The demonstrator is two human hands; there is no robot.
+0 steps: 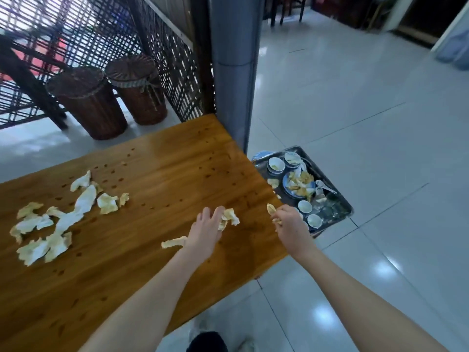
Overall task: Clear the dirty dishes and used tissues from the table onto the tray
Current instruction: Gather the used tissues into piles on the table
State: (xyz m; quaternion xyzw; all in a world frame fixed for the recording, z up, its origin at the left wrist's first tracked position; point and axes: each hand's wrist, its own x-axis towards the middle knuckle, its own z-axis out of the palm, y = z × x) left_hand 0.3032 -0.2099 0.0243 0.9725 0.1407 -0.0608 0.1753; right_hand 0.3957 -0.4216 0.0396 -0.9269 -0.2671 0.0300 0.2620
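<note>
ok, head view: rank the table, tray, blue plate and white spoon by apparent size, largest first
1. table
2. tray
3. blue plate
4. white spoon
The tray sits lower and farther off than the table, so it and its contents look smaller than they really are.

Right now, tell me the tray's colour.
The tray is dark grey with a lighter, silvery rim; it shows best in the head view.

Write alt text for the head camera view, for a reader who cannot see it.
A person's left hand grips a crumpled tissue on a wooden table, while the right hand holds tissue scraps at its edge. Beside the table, a dark tray holds dirty dishes. More used tissues lie scattered farther left.
</note>
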